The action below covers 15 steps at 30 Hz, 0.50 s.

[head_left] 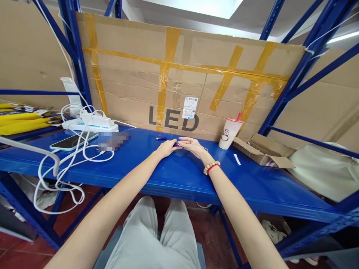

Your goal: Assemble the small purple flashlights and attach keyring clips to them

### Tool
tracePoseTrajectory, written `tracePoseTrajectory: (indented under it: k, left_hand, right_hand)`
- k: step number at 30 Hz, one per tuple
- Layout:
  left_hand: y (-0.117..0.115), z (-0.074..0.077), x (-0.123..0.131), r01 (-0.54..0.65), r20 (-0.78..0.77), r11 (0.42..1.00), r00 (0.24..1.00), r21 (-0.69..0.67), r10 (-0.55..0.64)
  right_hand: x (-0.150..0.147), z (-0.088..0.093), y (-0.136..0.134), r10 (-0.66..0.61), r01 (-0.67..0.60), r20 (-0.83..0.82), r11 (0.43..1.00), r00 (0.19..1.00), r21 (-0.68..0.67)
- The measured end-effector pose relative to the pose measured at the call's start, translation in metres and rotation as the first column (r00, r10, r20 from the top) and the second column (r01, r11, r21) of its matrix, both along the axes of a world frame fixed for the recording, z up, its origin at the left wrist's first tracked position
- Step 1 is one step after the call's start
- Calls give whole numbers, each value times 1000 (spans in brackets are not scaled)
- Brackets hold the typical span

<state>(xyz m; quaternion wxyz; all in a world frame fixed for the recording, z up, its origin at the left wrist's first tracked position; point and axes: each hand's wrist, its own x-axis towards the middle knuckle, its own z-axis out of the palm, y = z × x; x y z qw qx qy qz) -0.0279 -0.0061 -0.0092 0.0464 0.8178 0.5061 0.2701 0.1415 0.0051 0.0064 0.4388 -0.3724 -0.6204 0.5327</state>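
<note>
My left hand (166, 148) rests on the blue table with its fingers closed round a small, dark purple pen-like tube (176, 145). Opposite it, my right hand (193, 145) meets the tube's right end with its fingertips. One finger of that hand stretches out above the tube. Most of the tube is hidden by my fingers, so its exact kind cannot be made out. Just beyond my left hand, a short purple cylinder with a silvery end (161, 139), like a pen cap, lies on the table.
To the right stand a drink cup with a red straw (227, 133), a white paper strip (237, 159) and an open cardboard box (262, 151). A phone (73, 141), power strip (92, 123) and tangled white cables (60, 179) occupy the left. A cardboard sheet (131, 89) rises behind.
</note>
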Motion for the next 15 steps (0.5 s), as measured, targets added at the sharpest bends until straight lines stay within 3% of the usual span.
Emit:
tracePoseTrajectory:
  k: [7,15]
  left_hand:
    - [-15,9,9,134,-38,991,990,-13,-135]
    - [-25,13,21,14,-109,996,994,-92,-24]
  right_hand:
    - [5,0,6,-73,64,-112,995,991,-79]
    - [4,-4,10,-50,45,-105,998,993,-49]
